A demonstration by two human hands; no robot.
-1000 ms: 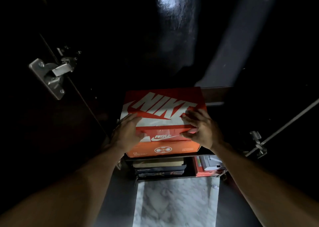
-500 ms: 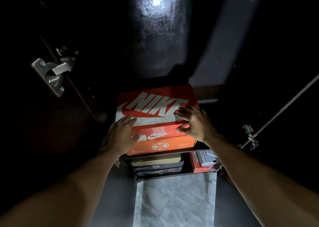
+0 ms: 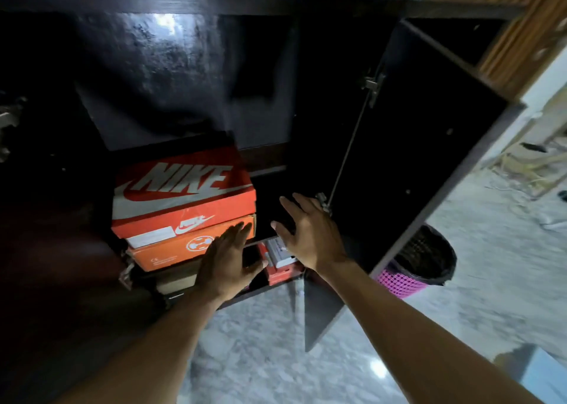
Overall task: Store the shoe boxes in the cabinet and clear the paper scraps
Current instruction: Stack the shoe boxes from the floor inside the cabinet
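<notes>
Shoe box storage is judged to be the step in hand, with the orange box set on an upper shelf of the cabinet. Nearest, the left hand is seen flat, fingers spread and empty, just beside the box's lower right corner; contact cannot be told. The right hand is likewise spread wide and holds nothing, raised before the dark gap right of the box. Below them, on the lower shelf, a red box with a pale packet on it and some dark flat items are stowed. Further right, the open cabinet door is seen, and behind it a black-lined pink basket on the floor; its contents cannot be made out. No paper scraps are distinguished. Next, another box or the scraps would need fetching, it is judged.
</notes>
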